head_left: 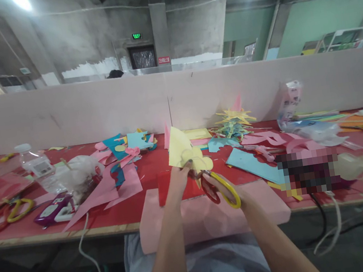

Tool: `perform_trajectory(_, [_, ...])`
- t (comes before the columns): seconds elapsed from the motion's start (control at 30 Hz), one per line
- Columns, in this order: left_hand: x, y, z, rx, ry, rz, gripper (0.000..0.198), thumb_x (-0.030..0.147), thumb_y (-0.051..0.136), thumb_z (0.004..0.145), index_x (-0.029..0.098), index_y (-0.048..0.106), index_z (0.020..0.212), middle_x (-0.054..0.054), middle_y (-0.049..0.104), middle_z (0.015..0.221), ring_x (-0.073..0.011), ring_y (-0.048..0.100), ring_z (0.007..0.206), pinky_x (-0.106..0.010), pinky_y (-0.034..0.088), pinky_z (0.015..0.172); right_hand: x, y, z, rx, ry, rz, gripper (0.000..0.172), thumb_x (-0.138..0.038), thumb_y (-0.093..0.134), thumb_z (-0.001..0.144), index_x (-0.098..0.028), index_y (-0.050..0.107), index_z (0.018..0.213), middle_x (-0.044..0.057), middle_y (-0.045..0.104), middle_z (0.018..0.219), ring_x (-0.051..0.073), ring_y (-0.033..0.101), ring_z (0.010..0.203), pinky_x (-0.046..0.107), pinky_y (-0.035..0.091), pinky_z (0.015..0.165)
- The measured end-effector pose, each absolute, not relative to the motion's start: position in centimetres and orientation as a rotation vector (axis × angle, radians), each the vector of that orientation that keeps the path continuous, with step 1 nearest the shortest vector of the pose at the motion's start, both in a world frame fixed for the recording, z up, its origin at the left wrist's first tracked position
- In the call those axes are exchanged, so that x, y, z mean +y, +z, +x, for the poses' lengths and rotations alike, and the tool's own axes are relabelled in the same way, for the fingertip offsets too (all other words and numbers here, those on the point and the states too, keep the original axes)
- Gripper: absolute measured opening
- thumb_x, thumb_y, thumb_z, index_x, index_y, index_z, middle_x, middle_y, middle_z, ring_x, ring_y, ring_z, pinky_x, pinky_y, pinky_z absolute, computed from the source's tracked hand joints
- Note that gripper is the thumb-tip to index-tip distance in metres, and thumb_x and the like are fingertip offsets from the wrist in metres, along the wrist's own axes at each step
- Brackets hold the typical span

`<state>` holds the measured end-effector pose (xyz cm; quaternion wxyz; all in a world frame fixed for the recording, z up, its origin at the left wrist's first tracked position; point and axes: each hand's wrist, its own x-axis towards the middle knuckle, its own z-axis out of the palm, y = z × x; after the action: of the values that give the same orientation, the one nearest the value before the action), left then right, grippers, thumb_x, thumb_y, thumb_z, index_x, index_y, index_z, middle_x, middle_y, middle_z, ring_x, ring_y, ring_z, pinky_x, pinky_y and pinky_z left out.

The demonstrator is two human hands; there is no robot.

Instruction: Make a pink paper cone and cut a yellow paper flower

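My left hand (181, 176) pinches a sheet of yellow paper (177, 148), which stands tilted up over the red tabletop. A rounded, petal-like yellow shape (198, 158) shows at the paper's lower right. My right hand (227, 189) is closed on scissors (228, 188) with one yellow and one red handle loop. The blades point toward the yellow paper and are partly hidden by it. Beneath my hands lie a red sheet (165, 190) and a pink padded block (194, 220) at the table's front edge.
Pink and blue paper scraps (127, 180) lie left of my hands. Blue sheets (254, 166) and a pile of cut scraps (234, 123) are to the right. Farther left are a plastic bottle (35, 164), a purple device (54, 210) and other scissors (18, 210). A white partition (112, 105) stands behind.
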<state>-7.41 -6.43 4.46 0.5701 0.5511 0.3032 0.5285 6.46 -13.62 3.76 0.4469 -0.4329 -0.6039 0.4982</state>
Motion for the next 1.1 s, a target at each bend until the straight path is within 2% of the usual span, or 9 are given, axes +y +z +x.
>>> perform_trajectory(0.17, [-6.6,4.9,-7.7,0.651,1.189,1.291,0.025,0.037,0.062,0.067,0.014,0.054,0.06,0.002,0.05,0.042,-0.0104,0.045,0.037,-0.024,0.037,0.041,-13.9,3.4,6.8,-1.484,1.248,-1.069,0.035,-0.051,0.038,0.087,-0.021,0.054,0.077,-0.005,0.045,0.044,0.012,0.043,0.041,0.027,0.038,0.052])
perform_trajectory(0.27, [-6.9,4.9,-7.7,0.656,1.162,1.307,0.022,0.034,0.061,0.067,0.014,0.054,0.061,0.002,0.049,0.042,-0.0104,0.045,0.038,-0.024,0.038,0.042,-13.5,2.9,6.8,-1.444,1.254,-1.091,0.041,-0.052,0.037,0.087,-0.02,0.051,0.066,-0.004,0.043,0.043,0.011,0.041,0.04,0.028,0.038,0.054])
perform_trajectory(0.33, [-7.0,4.8,-7.7,0.657,1.148,1.331,0.022,0.034,0.06,0.068,0.014,0.053,0.059,0.002,0.05,0.042,-0.0102,0.045,0.038,-0.024,0.037,0.042,-13.2,2.6,6.9,-1.435,1.275,-1.088,0.043,-0.054,0.037,0.086,-0.02,0.049,0.061,-0.003,0.042,0.044,0.011,0.04,0.04,0.029,0.038,0.052])
perform_trajectory(0.57, [-6.9,4.8,-7.4,0.659,1.116,1.342,0.022,0.034,0.059,0.066,0.015,0.051,0.057,0.003,0.049,0.04,-0.0095,0.043,0.035,-0.023,0.035,0.04,-12.5,1.4,7.0,-1.372,1.255,-1.148,0.041,-0.056,0.04,0.083,-0.021,0.053,0.067,-0.003,0.043,0.045,0.01,0.038,0.038,0.027,0.039,0.05])
perform_trajectory(0.73, [-6.9,4.8,-6.9,0.676,1.14,1.3,0.022,0.036,0.061,0.064,0.015,0.052,0.063,0.004,0.049,0.042,-0.0099,0.044,0.036,-0.024,0.035,0.04,-12.2,1.0,6.7,-1.293,1.251,-1.16,0.04,-0.057,0.042,0.081,-0.019,0.054,0.082,-0.004,0.045,0.047,0.009,0.039,0.037,0.025,0.038,0.045])
perform_trajectory(0.97, [-6.7,4.5,-6.7,0.673,1.181,1.275,0.023,0.036,0.062,0.063,0.015,0.051,0.064,0.005,0.047,0.04,-0.0097,0.042,0.035,-0.024,0.034,0.039,-13.0,2.4,5.8,-1.296,1.251,-1.136,0.039,-0.054,0.045,0.081,-0.02,0.046,0.062,-0.004,0.04,0.042,0.008,0.037,0.034,0.024,0.032,0.038])
perform_trajectory(1.1, [-6.8,4.6,-6.9,0.67,1.175,1.278,0.025,0.038,0.061,0.064,0.015,0.051,0.063,0.005,0.046,0.04,-0.0093,0.042,0.035,-0.023,0.034,0.04,-13.2,2.7,5.4,-1.294,1.215,-1.167,0.041,-0.056,0.045,0.081,-0.02,0.047,0.061,-0.005,0.037,0.041,0.008,0.035,0.032,0.024,0.028,0.035])
